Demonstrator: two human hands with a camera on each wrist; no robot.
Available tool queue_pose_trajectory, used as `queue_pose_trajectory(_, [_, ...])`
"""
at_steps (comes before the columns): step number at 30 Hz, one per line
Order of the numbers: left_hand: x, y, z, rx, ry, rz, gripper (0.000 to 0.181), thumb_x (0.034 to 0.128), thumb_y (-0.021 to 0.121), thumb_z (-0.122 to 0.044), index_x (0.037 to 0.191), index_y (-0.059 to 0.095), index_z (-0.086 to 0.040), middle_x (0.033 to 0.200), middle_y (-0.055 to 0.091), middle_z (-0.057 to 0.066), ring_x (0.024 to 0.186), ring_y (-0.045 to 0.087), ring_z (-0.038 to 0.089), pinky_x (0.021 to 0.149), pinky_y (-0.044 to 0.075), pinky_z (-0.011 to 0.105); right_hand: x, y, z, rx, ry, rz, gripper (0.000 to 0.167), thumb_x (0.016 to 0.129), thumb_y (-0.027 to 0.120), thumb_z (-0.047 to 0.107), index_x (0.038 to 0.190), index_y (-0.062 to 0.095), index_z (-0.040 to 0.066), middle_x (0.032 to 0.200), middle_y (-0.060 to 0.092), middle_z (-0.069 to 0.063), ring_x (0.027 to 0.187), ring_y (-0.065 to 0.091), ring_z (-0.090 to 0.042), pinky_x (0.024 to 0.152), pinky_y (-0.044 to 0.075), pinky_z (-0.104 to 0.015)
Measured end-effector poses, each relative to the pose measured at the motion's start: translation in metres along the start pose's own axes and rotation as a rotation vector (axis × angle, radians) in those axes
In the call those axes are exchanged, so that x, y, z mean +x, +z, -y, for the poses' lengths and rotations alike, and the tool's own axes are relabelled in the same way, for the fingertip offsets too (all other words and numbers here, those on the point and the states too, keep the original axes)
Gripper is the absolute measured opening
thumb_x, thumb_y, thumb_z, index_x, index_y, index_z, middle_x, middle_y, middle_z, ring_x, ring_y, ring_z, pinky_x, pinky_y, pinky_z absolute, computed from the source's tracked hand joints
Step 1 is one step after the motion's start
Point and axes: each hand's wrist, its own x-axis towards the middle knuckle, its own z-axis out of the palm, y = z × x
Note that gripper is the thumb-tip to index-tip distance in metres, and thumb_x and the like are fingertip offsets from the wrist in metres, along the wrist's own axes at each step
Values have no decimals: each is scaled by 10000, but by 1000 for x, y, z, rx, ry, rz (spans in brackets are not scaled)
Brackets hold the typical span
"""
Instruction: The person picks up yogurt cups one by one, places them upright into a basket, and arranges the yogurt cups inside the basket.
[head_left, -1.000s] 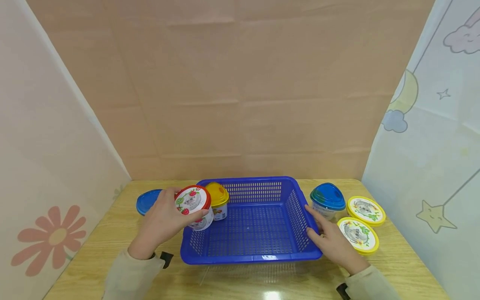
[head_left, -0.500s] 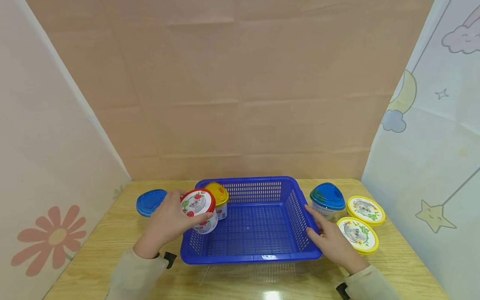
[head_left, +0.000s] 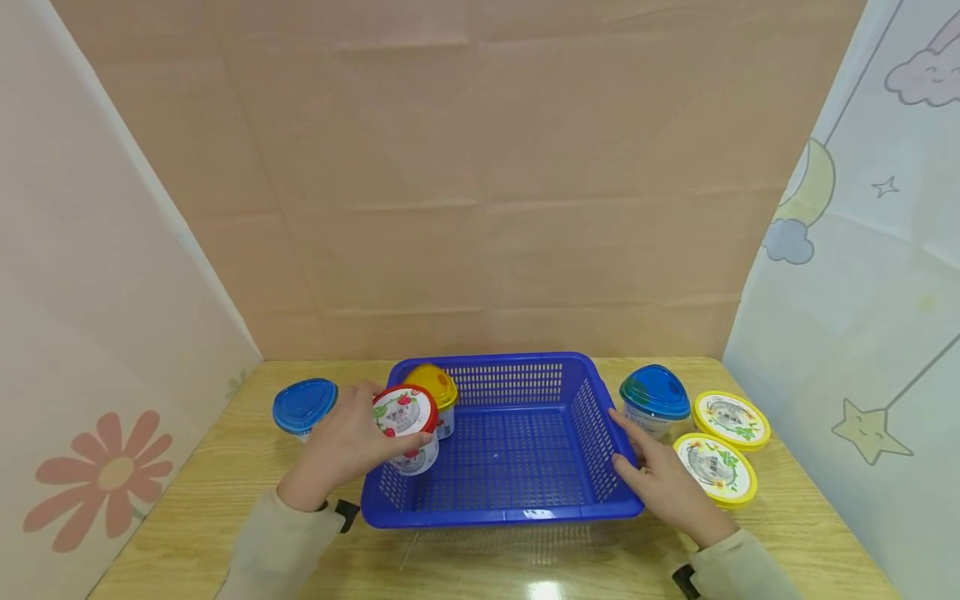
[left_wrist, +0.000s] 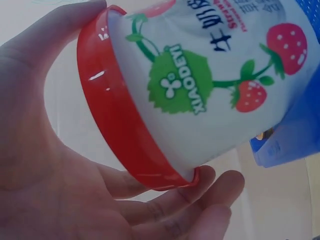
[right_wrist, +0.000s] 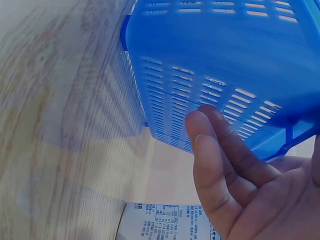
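A strawberry-printed white tub with a red lid (head_left: 405,410) is held in my left hand (head_left: 348,442), over the left part of the blue plastic basket (head_left: 495,513). In the left wrist view my thumb and fingers span the red lid (left_wrist: 115,95) from both sides. A yellow-lidded tub (head_left: 432,385) stands in the basket's back left corner, partly hidden by the red-lidded one. My right hand (head_left: 660,475) holds the basket's right rim. In the right wrist view the fingers (right_wrist: 210,160) lie along the outside of the slotted wall (right_wrist: 200,95).
On the wooden table (head_left: 202,500), a blue-lidded tub (head_left: 303,403) sits left of the basket, partly behind my left hand. Another blue-lidded tub (head_left: 656,393) stands at the right, with two yellow-lidded tubs (head_left: 731,419) beside it. Papered walls (head_left: 480,208) enclose the table's back and sides.
My left hand has moved right and slightly down with the red-lidded tub, lowering it toward the basket's left part. My right hand has stayed on the rim.
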Motion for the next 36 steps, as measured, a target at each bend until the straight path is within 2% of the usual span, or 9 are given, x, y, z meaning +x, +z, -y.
queue_pose_trajectory(17, [6,12,4,43,7,39,1054,655,776,-731,1361,490,-3,1116,561,130,920,577,250,714,556,443,0,0,0,6,18,7,630,1000,570,177,1570,308,117,1286,612,-293,1025,698,-282,764,598,-365])
queue_pose_trajectory(26, [8,14,5,39,17,57,1056,655,793,-706,1372,496,9,1170,568,158,892,587,243,699,556,425,0,0,1,-13,15,-2,630,997,572,171,1568,313,116,1268,626,-284,1015,703,-282,773,599,-383])
queue_pose_trajectory(36, [11,16,7,33,30,66,1034,652,799,-702,1355,513,1,1132,582,130,895,586,236,688,553,410,-1,0,2,-22,14,1,631,994,569,161,1566,311,95,1283,617,-288,1030,698,-297,786,598,-401])
